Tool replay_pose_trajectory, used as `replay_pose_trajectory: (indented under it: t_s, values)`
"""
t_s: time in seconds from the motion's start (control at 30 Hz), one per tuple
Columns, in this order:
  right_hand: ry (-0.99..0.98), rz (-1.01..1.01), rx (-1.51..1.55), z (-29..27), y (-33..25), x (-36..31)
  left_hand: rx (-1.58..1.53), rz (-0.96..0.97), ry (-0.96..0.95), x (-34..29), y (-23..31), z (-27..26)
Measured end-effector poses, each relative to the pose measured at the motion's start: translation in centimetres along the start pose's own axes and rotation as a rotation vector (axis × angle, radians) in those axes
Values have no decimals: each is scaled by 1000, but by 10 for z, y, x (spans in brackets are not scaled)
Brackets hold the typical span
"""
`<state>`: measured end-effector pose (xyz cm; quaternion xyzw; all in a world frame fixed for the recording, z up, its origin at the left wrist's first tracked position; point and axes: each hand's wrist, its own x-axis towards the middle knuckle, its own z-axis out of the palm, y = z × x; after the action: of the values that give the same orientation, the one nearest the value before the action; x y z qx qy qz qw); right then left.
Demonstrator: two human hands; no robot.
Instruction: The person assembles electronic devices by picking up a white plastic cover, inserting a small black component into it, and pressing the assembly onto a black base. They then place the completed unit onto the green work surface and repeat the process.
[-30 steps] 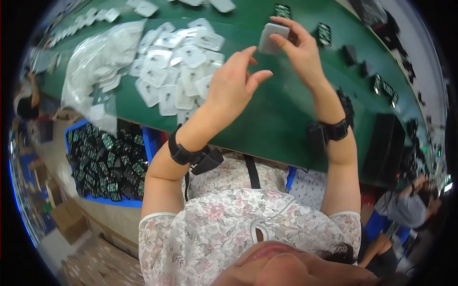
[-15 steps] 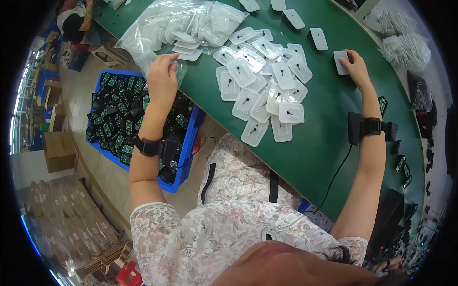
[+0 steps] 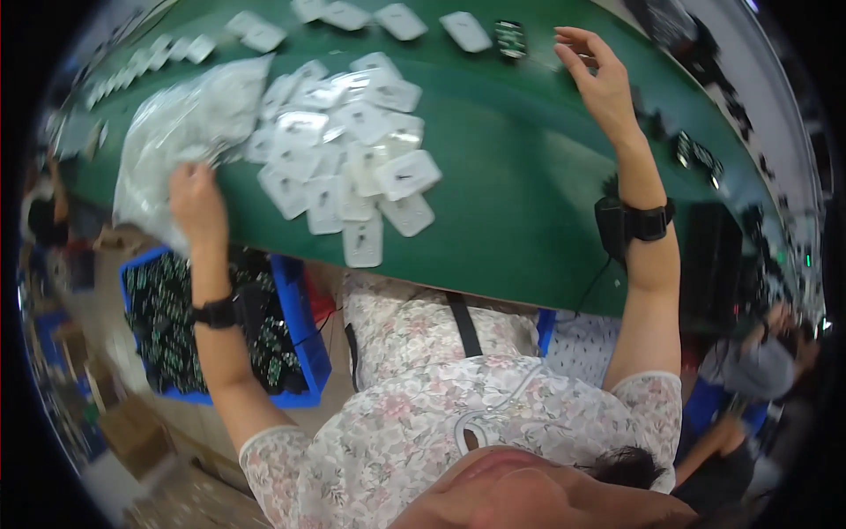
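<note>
My left hand (image 3: 196, 198) is at the near side of a clear plastic bag (image 3: 154, 132) of white pieces. Its fingers are curled and blurred, and whatever they hold is hidden. My right hand (image 3: 604, 84) is raised over the far right of the table, fingers apart and holding nothing. Closest to it lies a small black-edged circuit board (image 3: 510, 40), with a white rounded panel (image 3: 465, 33) to its left. Between my hands a loose pile of white rounded plates (image 3: 352, 150) with small dark marks overlaps on the green table (image 3: 502, 194).
A blue crate (image 3: 308, 375) full of circuit boards stands below the table's front edge at left. More white panels (image 3: 344, 15) line the far side. Dark parts (image 3: 696, 159) and a black box (image 3: 712, 256) sit at right. Other people (image 3: 749, 366) are nearby.
The view has turned and shifted. My right hand, earlier on a white panel, has let go and is open. My left hand remains by the bag, now blurred. A circuit board shows near my right hand.
</note>
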<state>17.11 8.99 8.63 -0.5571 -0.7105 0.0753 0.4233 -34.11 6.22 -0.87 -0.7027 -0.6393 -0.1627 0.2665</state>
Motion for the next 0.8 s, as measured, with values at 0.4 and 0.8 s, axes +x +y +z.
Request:
replay_pose_trajectory:
  t_s: [0.4, 0.8]
  values:
    - [1, 467, -422, -73, 66, -110, -697, -41, 248, 15, 104, -54]
    - [-223, 483, -517, -61, 64, -127, -667, 812, -85, -11, 272, -69]
